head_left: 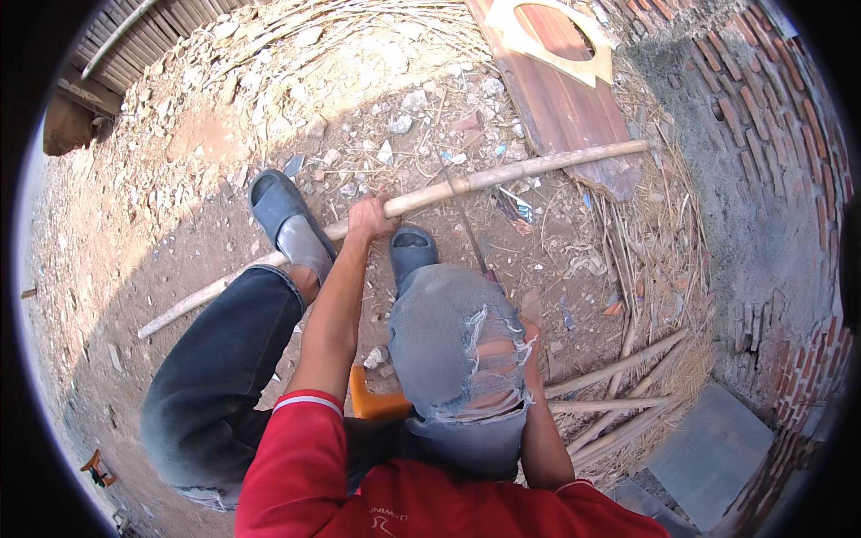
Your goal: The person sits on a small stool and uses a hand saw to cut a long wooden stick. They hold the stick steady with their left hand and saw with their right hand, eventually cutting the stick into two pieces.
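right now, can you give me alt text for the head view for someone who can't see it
Seen from above, a seated person's left hand grips a long bamboo pole lying across bare, rubble-strewn ground by their grey sandals. The right hand is hidden behind a torn-jeaned knee; a brick wall and more cut poles lie to the right.

A long pale bamboo pole lies slanted across the dirt ground, its thinner end low on the person's left and its thicker end raised toward the brick wall on the right. It is straight, tan, with faint node rings, and passes over both sandalled feet. A thin dark blade stands nearly upright against the pole just right of its middle, its lower end hidden behind the right knee.
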A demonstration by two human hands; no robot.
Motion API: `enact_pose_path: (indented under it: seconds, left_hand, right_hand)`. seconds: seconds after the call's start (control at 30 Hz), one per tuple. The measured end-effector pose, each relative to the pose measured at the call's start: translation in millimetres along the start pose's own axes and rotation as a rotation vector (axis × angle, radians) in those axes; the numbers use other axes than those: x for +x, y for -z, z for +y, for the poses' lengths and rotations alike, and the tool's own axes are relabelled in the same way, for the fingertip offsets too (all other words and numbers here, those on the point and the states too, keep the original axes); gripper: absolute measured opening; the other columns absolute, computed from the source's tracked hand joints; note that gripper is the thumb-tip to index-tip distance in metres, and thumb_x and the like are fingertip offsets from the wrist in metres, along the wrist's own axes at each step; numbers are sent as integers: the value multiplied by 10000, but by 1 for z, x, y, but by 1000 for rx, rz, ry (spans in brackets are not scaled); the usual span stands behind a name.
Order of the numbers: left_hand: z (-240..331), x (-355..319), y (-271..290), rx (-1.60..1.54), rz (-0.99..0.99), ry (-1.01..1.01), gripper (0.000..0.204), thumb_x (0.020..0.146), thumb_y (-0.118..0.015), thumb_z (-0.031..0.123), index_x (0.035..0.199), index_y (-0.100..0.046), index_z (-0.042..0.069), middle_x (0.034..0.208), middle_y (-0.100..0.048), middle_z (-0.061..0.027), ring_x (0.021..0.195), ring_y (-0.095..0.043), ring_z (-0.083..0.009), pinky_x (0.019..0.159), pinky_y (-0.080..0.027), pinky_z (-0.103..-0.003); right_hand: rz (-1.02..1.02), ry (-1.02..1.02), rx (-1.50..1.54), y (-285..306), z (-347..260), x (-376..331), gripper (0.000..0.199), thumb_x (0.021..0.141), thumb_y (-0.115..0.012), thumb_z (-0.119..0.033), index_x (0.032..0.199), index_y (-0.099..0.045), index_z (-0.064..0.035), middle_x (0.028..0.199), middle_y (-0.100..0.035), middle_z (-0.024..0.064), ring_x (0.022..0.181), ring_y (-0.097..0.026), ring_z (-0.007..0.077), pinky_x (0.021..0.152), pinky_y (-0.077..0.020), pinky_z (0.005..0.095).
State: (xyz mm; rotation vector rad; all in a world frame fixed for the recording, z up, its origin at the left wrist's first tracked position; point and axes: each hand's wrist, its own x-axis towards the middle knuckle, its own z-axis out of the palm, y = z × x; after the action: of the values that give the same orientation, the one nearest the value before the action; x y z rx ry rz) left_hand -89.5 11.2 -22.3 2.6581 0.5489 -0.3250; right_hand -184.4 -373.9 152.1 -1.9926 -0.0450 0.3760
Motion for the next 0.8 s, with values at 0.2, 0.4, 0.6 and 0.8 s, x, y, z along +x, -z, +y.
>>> enact_pose_path:
  seconds: [0.2,0.4,0.6,0.8]
  left_hand:
    - [-28,6,5,-2,-113,84,515,798,-763,461,1152,-754,87,1109,-762,-219,1062,-741,-355,932,-586,-467]
    - [-28,2,-21,49,63,96,284,907,-624,258,1024,-761,39,1011,-768,-231,953,-767,-364,829,-615,-475]
    - [-28,6,-20,43,96,43,253,847,-641,223,1006,-760,66,948,-760,-239,906,-759,-388,835,-608,-490]
    - [-29,3,-10,46,23,87,267,827,-656,219,1021,-774,78,1004,-760,-244,969,-757,-380,865,-606,-478]
  right_hand:
    - [-7,29,-76,9,-42,-16,117,805,-667,-93,836,-678,19,613,-554,64,569,-541,128,554,-428,330]
    - [-45,67,-203,8,-60,-8,140,807,-677,-113,811,-672,27,599,-562,87,558,-558,146,553,-437,349]
    - [4,47,-74,-40,-20,108,170,818,-678,-140,801,-679,29,609,-586,71,565,-555,135,543,-428,357]
    - [-12,44,-145,21,-44,-23,274,835,-660,-79,1059,-771,34,684,-650,34,656,-604,96,635,-490,280]
